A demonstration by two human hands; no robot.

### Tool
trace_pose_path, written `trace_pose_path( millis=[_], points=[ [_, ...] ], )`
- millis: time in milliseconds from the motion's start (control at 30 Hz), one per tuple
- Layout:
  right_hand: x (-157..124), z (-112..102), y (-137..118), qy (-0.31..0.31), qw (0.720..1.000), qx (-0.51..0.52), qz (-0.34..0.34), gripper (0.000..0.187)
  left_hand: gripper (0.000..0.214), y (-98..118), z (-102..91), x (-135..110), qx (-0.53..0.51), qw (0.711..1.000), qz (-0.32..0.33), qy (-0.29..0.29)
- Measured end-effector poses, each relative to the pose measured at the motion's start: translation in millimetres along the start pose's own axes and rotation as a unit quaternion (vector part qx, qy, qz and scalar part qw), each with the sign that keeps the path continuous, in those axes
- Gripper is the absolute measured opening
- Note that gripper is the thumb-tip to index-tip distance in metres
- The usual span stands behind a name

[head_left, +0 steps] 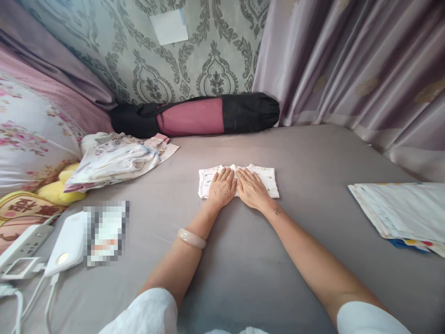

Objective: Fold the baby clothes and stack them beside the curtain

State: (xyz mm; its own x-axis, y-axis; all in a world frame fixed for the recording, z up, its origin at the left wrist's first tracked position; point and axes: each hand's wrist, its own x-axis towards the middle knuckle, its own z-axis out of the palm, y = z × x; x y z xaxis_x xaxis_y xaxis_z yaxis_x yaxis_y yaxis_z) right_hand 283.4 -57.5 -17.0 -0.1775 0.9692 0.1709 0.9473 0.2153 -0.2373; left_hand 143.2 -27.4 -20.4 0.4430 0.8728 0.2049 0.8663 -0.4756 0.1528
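A small folded white cloth with a fine coloured print (206,182) lies on the grey bed sheet (243,260); it looks like a piece of clothing, but its kind is partly hidden under my hands. My left hand (223,186) rests flat on its left half, fingers stretched forward. Beside it, my right hand (251,187) presses flat on the right half, fingers also extended. The two hands nearly touch along the middle of the cloth. Both ends of it stick out past my hands.
Loose clothes (121,160) lie in a heap at the left, beside a floral pillow (34,134). Nearer stand a white power bank (67,241) and a power strip (26,246) with cables. A pink and black rolled bag (191,116) lies along the wall. Folded cloths (410,208) are stacked at right.
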Motion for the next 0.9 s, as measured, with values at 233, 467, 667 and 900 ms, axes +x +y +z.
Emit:
trace_pose_path(
  millis=[233, 467, 667, 900],
  points=[
    [-1, 3, 8, 0.029, 0.999, -0.016, 0.028, 0.056, 0.053, -4, 1.9, -3, 0.022, 0.999, -0.026, 0.017],
    [-1, 5, 8, 0.011, 0.999, -0.014, 0.035, 0.057, 0.055, -2, 1.4, -2, 0.026, 0.999, -0.038, -0.021],
    [-3, 0, 9, 0.023, 0.998, -0.029, 0.048, 0.057, 0.059, -6, -1.4, -4, 0.033, 0.998, -0.053, -0.009],
    [-5, 2, 18, 0.021, 0.992, -0.066, 0.104, 0.06, 0.064, -15, 0.3, -6, 0.046, 0.994, -0.101, -0.019]
  ],
)
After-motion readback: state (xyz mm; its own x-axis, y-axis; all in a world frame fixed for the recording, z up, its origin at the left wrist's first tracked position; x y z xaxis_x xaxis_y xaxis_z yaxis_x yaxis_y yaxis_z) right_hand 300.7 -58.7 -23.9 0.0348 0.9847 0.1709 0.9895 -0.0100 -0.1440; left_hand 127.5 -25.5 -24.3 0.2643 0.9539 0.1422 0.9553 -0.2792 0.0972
